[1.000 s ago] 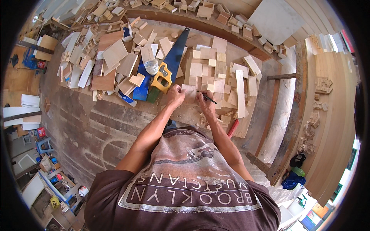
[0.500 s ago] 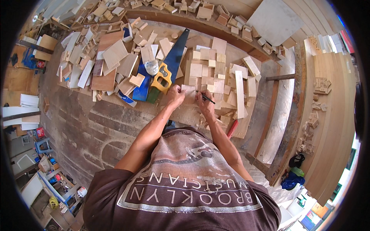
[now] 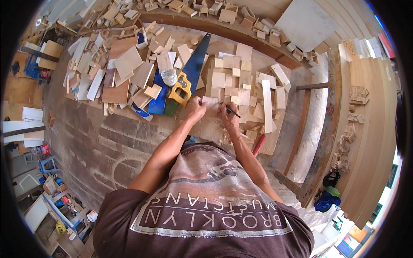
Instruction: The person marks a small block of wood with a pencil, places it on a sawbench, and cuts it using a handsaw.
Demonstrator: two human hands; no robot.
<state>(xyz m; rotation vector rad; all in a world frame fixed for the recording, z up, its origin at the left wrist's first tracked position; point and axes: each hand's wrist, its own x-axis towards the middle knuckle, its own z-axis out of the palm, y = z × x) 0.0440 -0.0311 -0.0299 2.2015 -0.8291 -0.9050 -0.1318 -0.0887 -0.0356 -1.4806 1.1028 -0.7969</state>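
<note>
A small pale wood block is pinched at its left end by my left hand. In my right hand is a black pencil, its tip by the right end of that block. Just beyond my left hand lies a handsaw with a yellow handle, its blue blade pointing away. A whitish jar stands left of the saw handle. Several small wood blocks sit close together beyond my right hand.
On the wooden workbench, loose offcuts are heaped at the left. A long pale strip and a red tool handle lie at the right. Small wooden pieces line the far ledge. Long boards extend along the right side.
Almost nothing differs. My right hand and the pencil have dipped very slightly toward me, while my left hand keeps its hold on the block.
</note>
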